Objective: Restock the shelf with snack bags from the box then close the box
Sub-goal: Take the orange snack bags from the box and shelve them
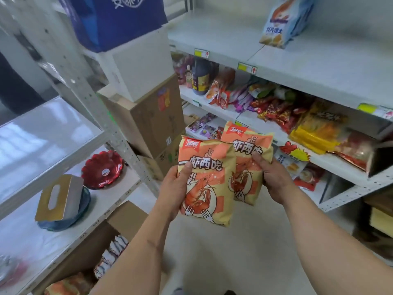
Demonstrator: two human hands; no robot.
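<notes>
You hold one orange shrimp-snack bag in each of your hands: your left hand (177, 188) grips the nearer bag (207, 177) by its left edge with the thumb across the front, and your right hand (271, 175) grips the farther bag (247, 150) by its right side, fingers curled over the front. The two bags overlap in mid-air in front of the white shelf unit (319, 77) on your right, not yet set down.

Both grips sit on the edges of puffy, slick bags, so a loose pinch could let one slide out and drop to the floor. The overlap is another risk: shelve one and it may drag on the other. The middle shelf is crowded with red and yellow packets (314, 126), so pushing a bag in there could knock some off the front edge. The top shelf looks safer, since it has bare room beside the pale blue shrimp-chip bag (280, 20).

The open cardboard box (89, 248) stands at lower left under the other rack, flaps up, with more snack bags (110, 256) visible inside; how many remain, you cannot tell from here.
</notes>
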